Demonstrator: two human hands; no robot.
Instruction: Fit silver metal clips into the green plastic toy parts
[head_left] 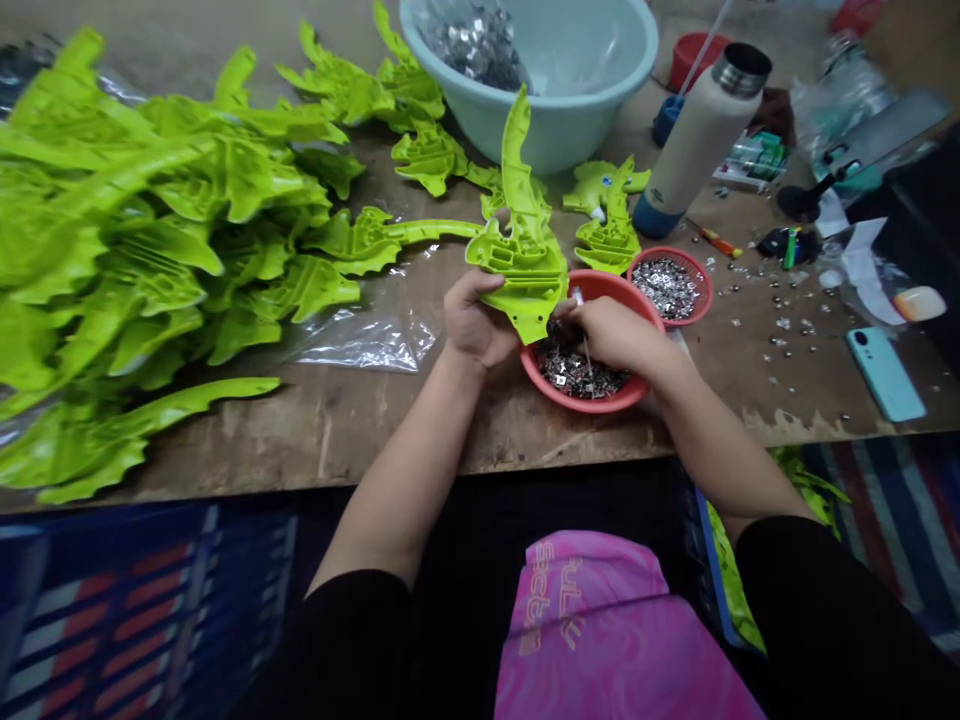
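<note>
My left hand [476, 320] grips a lime-green moulded plastic toy part [526, 250], shaped like a jagged creature and held upright. My right hand [611, 335] sits over a red plastic bowl [585, 400], its fingertips pinched on a small shiny metal piece [578, 297] close to the green part. The bowl holds a heap of small metal bits [577, 372], partly hidden by my hands. Next to it stands a smaller red bowl [694, 290] of similar metal bits. Two more green parts [609, 225] lie just beyond.
A large heap of green parts [150, 220] fills the left of the wooden table [300, 430]. A pale teal basin [517, 120] of metal bits and a steel-capped bottle [697, 130] stand behind. Loose studs, a phone [885, 373] and a plastic bag [367, 340] lie about.
</note>
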